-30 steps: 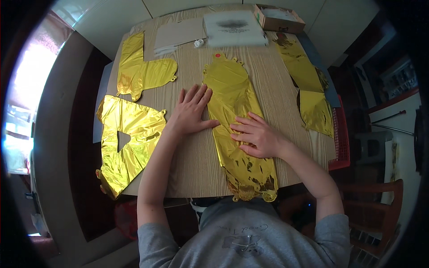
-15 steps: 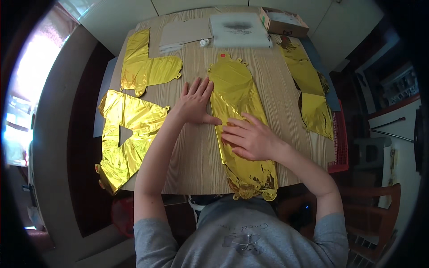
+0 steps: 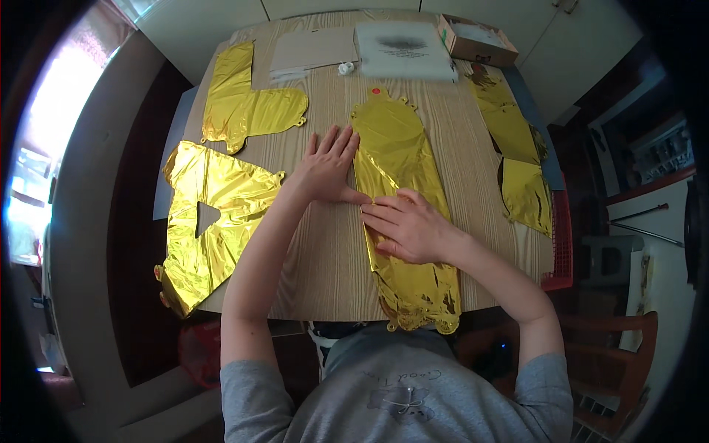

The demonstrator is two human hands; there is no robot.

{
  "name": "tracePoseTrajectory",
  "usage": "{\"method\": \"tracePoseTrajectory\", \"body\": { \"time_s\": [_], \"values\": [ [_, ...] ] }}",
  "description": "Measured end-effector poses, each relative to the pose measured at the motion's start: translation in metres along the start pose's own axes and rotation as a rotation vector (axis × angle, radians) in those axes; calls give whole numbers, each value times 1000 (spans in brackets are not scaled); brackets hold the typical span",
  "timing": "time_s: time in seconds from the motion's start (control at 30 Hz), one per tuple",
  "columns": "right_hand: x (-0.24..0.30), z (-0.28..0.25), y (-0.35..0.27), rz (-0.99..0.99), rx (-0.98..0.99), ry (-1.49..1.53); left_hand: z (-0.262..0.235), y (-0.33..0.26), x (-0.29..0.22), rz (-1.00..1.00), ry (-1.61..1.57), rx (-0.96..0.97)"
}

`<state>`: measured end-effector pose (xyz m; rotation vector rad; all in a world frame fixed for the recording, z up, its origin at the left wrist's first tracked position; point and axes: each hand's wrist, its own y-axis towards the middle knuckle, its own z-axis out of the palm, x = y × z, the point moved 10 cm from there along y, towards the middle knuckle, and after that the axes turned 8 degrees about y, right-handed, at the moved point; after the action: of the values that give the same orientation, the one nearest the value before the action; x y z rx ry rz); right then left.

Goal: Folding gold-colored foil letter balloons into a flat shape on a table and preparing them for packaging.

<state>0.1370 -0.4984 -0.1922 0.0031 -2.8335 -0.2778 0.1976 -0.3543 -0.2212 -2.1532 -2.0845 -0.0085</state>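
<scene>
A flat gold foil balloon (image 3: 399,151), folded lengthwise, lies in front of me with a red dot near its far end and crumpled tabs at the table's near edge. My left hand (image 3: 329,168) rests flat with fingers spread, its fingertips and thumb along the balloon's left edge. Across the balloon's middle lies my right hand (image 3: 417,227), fingers stretched toward the left edge and close to my left thumb. Neither hand grips anything. At the left lie an L-shaped gold foil balloon (image 3: 244,103) and an A-shaped one (image 3: 221,214) with a triangular hole.
Another gold foil balloon (image 3: 513,133) lies along the right side of the wood-grain table (image 3: 317,273). Toward the far edge are a grey-brown sheet (image 3: 314,50), a whitish plastic packet (image 3: 406,55), a small white coil (image 3: 346,69) and an open cardboard box (image 3: 480,46). A red basket (image 3: 561,244) stands beyond the right edge.
My right hand has slid slightly left across the balloon, its fingertips now close to my left thumb. The whole view has shifted a little; my left hand keeps its place beside the balloon.
</scene>
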Motion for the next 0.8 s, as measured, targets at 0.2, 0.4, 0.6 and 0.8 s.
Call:
{"method": "tracePoseTrajectory", "body": {
  "time_s": [0.2,0.4,0.6,0.8],
  "values": [
    [-10,3,7,25,35,7,0,-1,0,6,-15,-12],
    [-5,-1,4,0,22,-21,0,-2,1,-2,-27,-8],
    [1,-1,-1,-29,23,-18,-1,-1,0,2,-30,-8],
    [13,0,-11,-55,51,33,1,-1,0,0,-26,6]
  ]
}}
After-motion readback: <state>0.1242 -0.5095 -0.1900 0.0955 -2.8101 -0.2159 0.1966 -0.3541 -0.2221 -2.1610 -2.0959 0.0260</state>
